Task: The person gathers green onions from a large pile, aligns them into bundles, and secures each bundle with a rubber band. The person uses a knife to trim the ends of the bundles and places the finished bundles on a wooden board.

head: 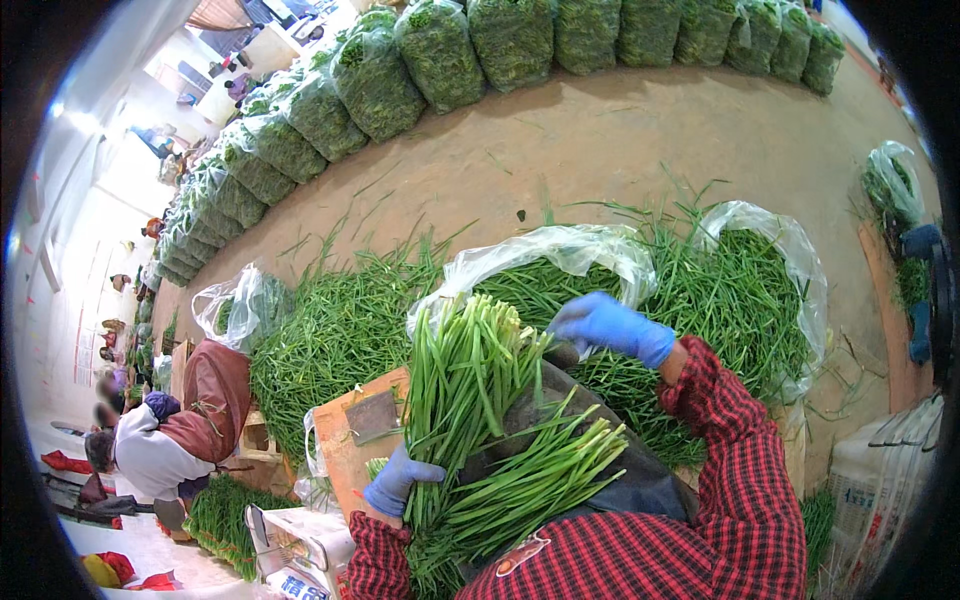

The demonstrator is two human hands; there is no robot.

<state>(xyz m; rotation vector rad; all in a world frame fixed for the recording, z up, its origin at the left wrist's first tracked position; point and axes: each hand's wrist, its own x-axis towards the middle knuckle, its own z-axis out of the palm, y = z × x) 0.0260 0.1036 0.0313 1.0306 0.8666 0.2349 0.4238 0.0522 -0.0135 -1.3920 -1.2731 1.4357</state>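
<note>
My left hand [403,481], in a blue glove, grips a thick bunch of leafy green stalks [480,375] that look like garlic chives. The bunch stands tilted, its pale cut ends uppermost. My right hand [619,328], gloved the same way, is just right of those ends. Its fingers are bent and partly blurred, so whether they hold anything is unclear. A looser bunch of stalks [540,480] rests across the dark apron [592,420] on my lap, pale ends to the right. Left of the held bunch is an orange-brown board [341,435] with a dark grey plate [373,418] on it.
Loose greens [337,337] are heaped ahead, partly in clear plastic bags [540,255]. Filled bags [439,56] line the far floor in a curve. A co-worker [161,442] bends at the left, near tied bunches [232,521]. White printed sacks [300,544] lie at lower left.
</note>
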